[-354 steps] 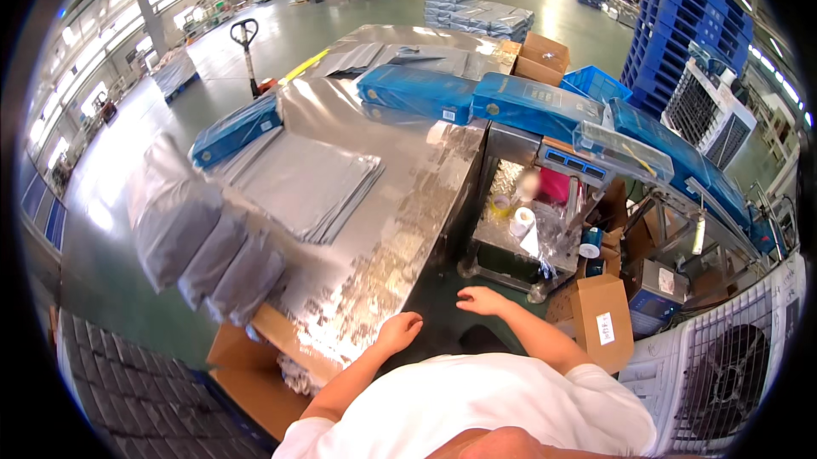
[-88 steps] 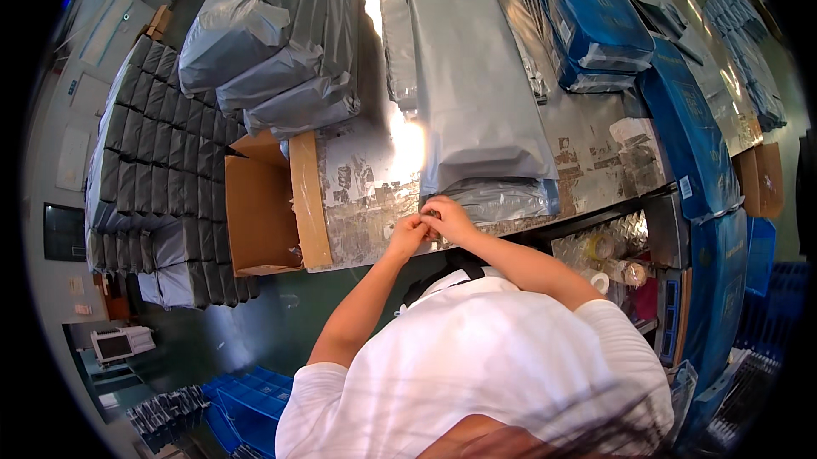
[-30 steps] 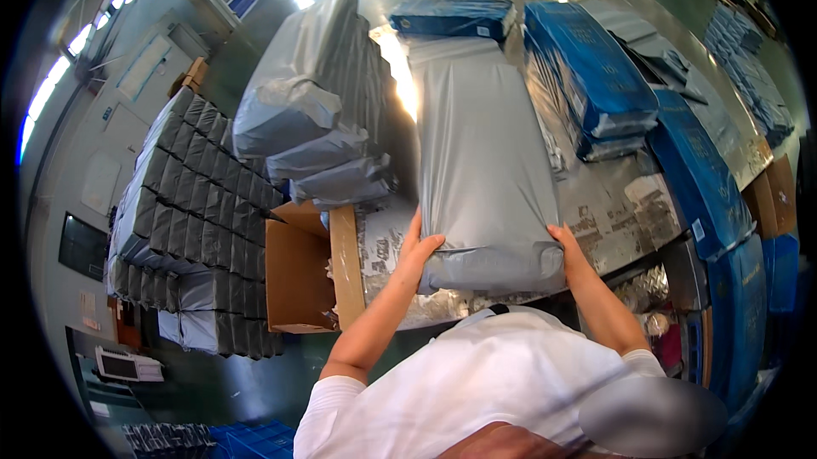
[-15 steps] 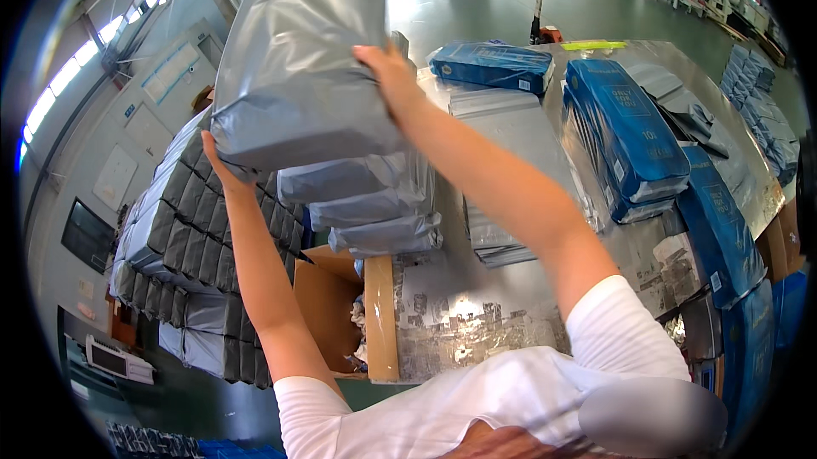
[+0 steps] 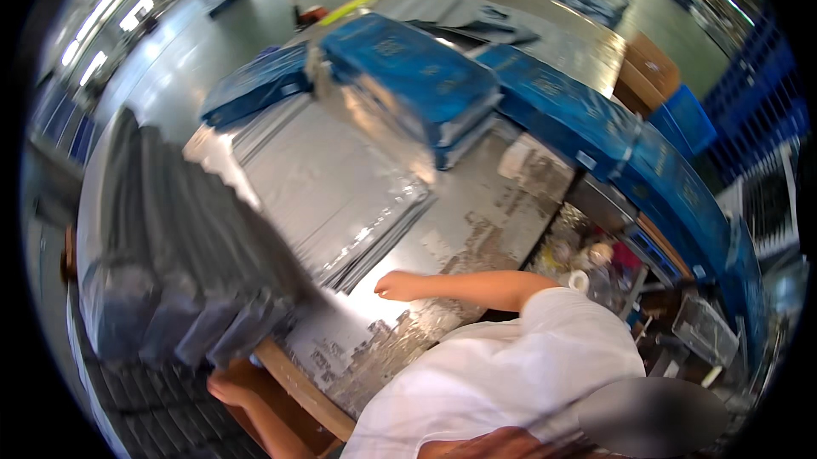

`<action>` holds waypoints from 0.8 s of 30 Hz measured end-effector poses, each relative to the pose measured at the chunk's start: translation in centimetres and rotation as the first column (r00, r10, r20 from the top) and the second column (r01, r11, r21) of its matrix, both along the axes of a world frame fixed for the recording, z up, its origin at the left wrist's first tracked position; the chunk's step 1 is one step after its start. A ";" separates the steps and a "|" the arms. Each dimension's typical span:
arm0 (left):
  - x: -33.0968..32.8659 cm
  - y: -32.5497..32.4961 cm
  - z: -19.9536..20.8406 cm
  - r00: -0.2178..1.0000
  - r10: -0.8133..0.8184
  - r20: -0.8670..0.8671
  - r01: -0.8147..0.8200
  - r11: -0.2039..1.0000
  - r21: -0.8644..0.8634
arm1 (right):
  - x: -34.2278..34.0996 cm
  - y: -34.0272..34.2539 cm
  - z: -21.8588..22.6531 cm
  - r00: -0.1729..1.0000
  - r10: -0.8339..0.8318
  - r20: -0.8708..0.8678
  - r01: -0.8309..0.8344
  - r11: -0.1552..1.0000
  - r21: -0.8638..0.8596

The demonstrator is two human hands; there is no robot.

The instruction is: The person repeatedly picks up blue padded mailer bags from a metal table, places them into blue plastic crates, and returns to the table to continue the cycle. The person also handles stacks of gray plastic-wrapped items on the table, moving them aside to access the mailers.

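My right hand (image 5: 395, 285) hovers over the table beside the near edge of a stack of flat grey plastic bags (image 5: 315, 178). Its fingers are curled in, and nothing shows in them. Lower down, my left hand (image 5: 228, 387) is above an open cardboard box (image 5: 277, 404), just below a row of filled grey plastic packages (image 5: 183, 263). Motion smears its fingers; I cannot tell whether they touch anything. The filled packages stand pressed together at the table's left edge.
Blue plastic-wrapped packs (image 5: 408, 68) lie beyond the flat bags, with more along the right edge (image 5: 587, 131). Dark wrapped bundles (image 5: 153, 412) are stacked at lower left. Under the table's right side sits a shelf of odds and ends (image 5: 596, 259). A pallet jack (image 5: 298, 12) stands behind.
The large grey package held up in both hands is out of them now. Both hands have come down and apart, and the view has swung to the right.
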State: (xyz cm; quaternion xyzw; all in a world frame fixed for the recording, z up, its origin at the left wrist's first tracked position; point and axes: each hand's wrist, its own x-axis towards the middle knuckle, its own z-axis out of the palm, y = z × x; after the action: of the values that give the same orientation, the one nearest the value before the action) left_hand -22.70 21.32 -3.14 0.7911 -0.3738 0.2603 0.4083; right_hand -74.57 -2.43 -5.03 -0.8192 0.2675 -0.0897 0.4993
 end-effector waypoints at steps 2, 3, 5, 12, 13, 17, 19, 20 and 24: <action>-9.9 0.4 -6.7 0.957 -0.169 -0.237 0.218 0.956 0.199 | -13.4 0.0 -2.8 0.842 -0.519 -0.149 0.538 0.830 0.150; -16.5 -0.7 -7.4 0.959 -0.285 0.012 0.238 0.823 0.516 | -20.1 0.4 -4.9 0.655 -0.755 0.024 0.753 0.655 0.068; -29.7 -3.6 -6.4 0.101 -0.238 -0.966 0.630 0.767 -0.123 | -30.5 -0.9 -0.9 0.337 -0.935 0.110 0.938 0.323 -0.126; -58.6 -27.2 -3.1 -0.373 0.042 -0.927 0.928 0.034 -0.372 | -56.4 -11.9 13.3 -0.156 -0.962 0.224 0.559 -0.272 -0.783; -62.7 -30.2 -2.5 -0.405 0.105 -0.908 0.914 0.005 -0.407 | -59.7 -12.8 13.3 -0.214 -0.971 0.102 0.496 -0.198 -0.845; -78.6 -38.5 -3.1 -0.520 0.337 -0.784 0.854 0.223 -0.471 | -67.2 -15.9 11.6 -0.241 -0.929 -0.281 0.585 0.091 -0.806; -83.9 -40.9 -4.2 -0.557 0.317 -0.767 0.818 0.366 -0.443 | -65.9 -18.1 10.6 -0.181 -0.869 -0.460 0.604 0.271 -0.750; -86.5 -41.4 -4.3 -0.563 0.291 -0.774 0.801 0.420 -0.426 | -66.2 -18.6 9.9 -0.158 -0.881 -0.445 0.628 0.258 -0.734; -92.0 -41.4 -0.4 -0.686 0.181 -0.705 0.673 0.526 -0.520 | -66.6 -18.7 9.9 -0.027 -0.909 -0.415 0.638 0.305 -0.708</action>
State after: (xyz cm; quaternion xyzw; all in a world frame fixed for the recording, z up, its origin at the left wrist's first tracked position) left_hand -114.72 -20.05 -3.59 0.4025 -0.1698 -0.8367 0.3303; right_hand -141.17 -21.09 4.90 -0.5219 0.8514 -0.0297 0.0443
